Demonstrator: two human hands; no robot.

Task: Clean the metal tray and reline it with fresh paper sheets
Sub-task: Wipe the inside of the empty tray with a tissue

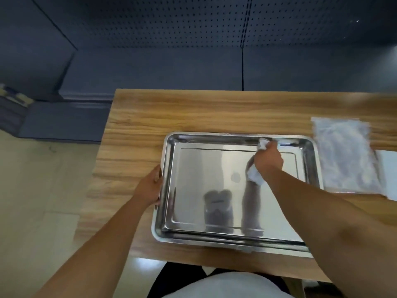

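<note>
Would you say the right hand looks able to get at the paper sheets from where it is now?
Probably yes. The right hand is wiping the far side of the tray with a cloth, and the paper sheets lie just right of the tray with nothing between. It would need to free its grip on the cloth first.

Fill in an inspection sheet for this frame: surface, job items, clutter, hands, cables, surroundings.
Surface: wooden table, bare around the tray.
Job's things: metal tray lies flat near the table's front edge, unlined and shiny; white wipe bunched in the right hand; clear packet and a white sheet lie right of the tray.
Clutter: nothing seen.
Hands: left hand grips the tray's left rim; right hand presses the wipe near the tray's far right corner.
Cables: nothing seen.
Surroundings: dark pegboard wall behind the table, pale floor to the left.
</note>
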